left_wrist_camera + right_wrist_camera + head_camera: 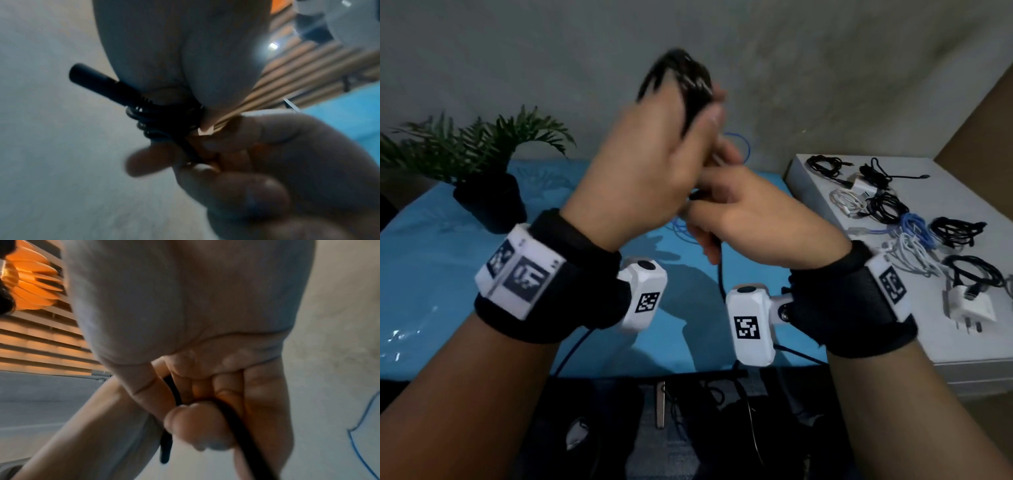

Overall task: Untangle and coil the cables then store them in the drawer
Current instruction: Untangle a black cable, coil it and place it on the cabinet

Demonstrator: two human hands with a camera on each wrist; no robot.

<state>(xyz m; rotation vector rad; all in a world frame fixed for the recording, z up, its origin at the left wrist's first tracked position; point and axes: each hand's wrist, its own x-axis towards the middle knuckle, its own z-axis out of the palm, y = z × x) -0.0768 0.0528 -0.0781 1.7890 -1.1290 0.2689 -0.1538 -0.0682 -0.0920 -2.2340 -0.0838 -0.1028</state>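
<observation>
My left hand (671, 144) is raised above the blue table, and a black cable (681, 78) is wound in loops around its fingers. In the left wrist view the loops (164, 116) sit at the fingertips with a black plug (96, 81) sticking out to the left. Just below, my right hand (726, 219) pinches the loose run of the same cable (242, 434), which hangs down toward the table edge (719, 277). A thin blue cable (683, 229) lies on the table behind both hands.
A white tray (914, 346) at the right holds several coiled cables, black, white and blue, and a white charger (969, 308). A potted plant (486, 178) stands at the back left of the blue table (441, 274). A grey wall rises behind.
</observation>
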